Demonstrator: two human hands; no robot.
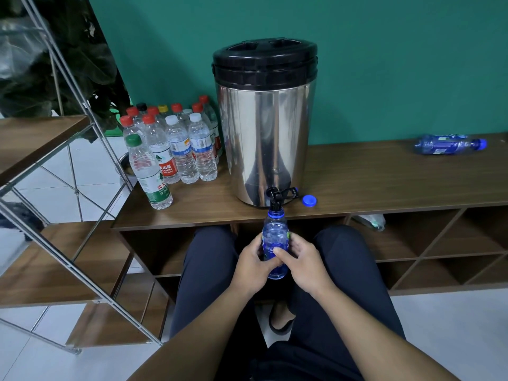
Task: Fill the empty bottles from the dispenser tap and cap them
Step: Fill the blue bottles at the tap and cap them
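Both your hands are wrapped round the translucent blue plastic bottle (275, 243): left hand (251, 264) grips its lower body from 9 o'clock, right hand (299, 264) from 3 o'clock, thumb across the front. The bottle is uncapped, long axis near upright, its mouth at 12 o'clock from your grip and right under the black tap (275, 198) of the steel cylindrical dispenser with a black lid (265, 127). Mouth and spout look touching or just apart; can't tell which. The loose blue screw cap (309, 200) lies on the wooden tabletop (384, 180) at 1 o'clock from the bottle, nearer your right hand, so I'd use that one for capping. Can't make out the water level or any flow through the tinted wall. A second blue bottle (450, 144) lies on its side far off at 2 o'clock. A cluster of clear capped bottles (176, 144) stands at 10 o'clock.
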